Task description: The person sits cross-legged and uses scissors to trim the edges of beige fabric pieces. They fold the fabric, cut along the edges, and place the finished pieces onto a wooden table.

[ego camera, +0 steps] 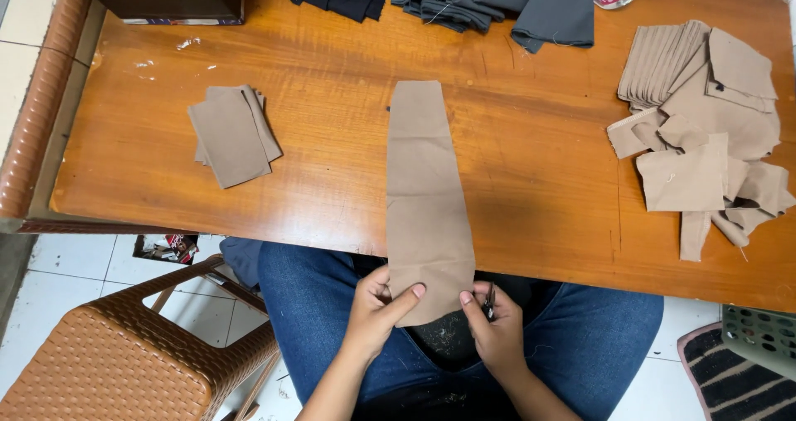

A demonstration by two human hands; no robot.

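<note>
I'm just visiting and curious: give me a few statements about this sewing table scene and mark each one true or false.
1. Both hands grip the near end of the long tan fabric strip. True: the left hand and the right hand pinch its lower edge.
2. The right hand also holds a small dark tool. True.
3. The small folded tan stack lies on the right of the wooden table. False: it lies on the left; the loose pile of tan pieces is on the right.
4. The dark grey fabric hangs over the near edge. False: it sits at the far edge.
5. The woven brown chair is on the table. False: it stands on the floor.
</note>
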